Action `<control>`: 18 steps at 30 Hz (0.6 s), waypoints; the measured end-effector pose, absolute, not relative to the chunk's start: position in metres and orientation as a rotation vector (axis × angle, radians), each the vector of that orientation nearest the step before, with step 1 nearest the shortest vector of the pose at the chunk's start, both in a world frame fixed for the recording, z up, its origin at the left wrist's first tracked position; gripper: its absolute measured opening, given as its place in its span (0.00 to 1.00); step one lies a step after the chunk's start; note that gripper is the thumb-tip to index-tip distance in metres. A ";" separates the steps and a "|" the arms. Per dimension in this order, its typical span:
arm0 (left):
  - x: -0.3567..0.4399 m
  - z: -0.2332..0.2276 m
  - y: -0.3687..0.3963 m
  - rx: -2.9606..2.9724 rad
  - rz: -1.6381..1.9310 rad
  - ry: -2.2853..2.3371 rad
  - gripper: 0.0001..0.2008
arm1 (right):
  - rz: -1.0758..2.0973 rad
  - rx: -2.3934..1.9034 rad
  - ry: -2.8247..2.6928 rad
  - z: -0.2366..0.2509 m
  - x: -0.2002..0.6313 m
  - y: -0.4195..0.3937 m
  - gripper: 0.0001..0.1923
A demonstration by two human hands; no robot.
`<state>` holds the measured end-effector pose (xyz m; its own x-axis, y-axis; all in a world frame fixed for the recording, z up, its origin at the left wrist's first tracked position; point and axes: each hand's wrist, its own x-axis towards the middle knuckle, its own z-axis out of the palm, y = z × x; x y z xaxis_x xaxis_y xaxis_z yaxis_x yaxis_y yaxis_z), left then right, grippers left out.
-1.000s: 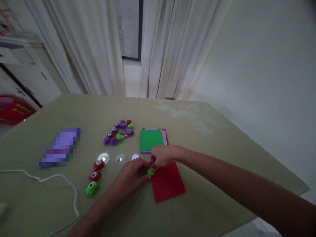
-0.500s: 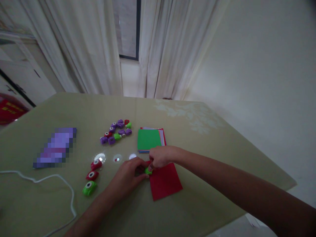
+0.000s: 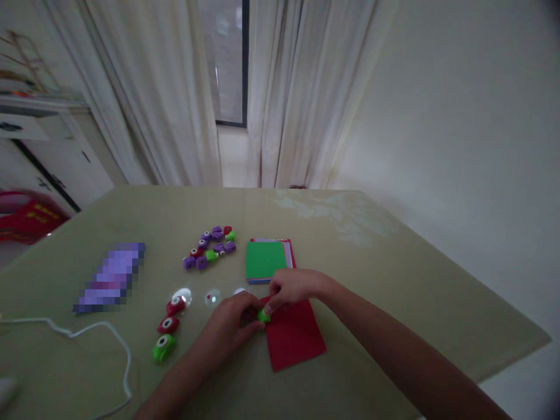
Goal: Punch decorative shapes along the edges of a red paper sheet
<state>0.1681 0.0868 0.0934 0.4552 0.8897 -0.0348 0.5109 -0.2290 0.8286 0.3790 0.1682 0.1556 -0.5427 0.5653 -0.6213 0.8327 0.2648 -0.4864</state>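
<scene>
A small green paper punch (image 3: 263, 315) sits at the left edge of a square red sheet of paper (image 3: 296, 341). My left hand (image 3: 234, 324) grips the punch from the left, thumb and fingers closed around it. From the right, my right hand (image 3: 292, 290) has its fingers curled in, with the thumb on top of the punch. Both hands partly cover the punch, so I cannot tell how far the paper reaches into it. Just behind my right hand lies a stack of coloured paper (image 3: 265, 261), green on top.
Two red punches and a green punch (image 3: 163, 347) form a row left of my left hand. Farther back is a cluster of purple, red and green punches (image 3: 202, 262). A blurred purple object (image 3: 111, 277) and a white cable (image 3: 109, 328) lie at left.
The camera view has tilted up, so everything on the table appears lower. Both hands stay at the green punch on the red sheet's edge, with little visible movement.
</scene>
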 end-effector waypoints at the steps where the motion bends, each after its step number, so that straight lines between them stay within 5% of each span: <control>1: 0.168 0.093 0.087 1.891 0.580 1.182 0.08 | -1.254 1.346 2.252 0.149 0.386 0.167 0.16; 7: 0.164 0.094 0.086 1.915 0.560 1.201 0.10 | -1.741 1.723 2.282 0.114 0.408 0.148 0.16; 18: 0.132 0.099 0.086 2.226 0.416 1.513 0.17 | -1.576 1.778 2.422 0.108 0.410 0.130 0.13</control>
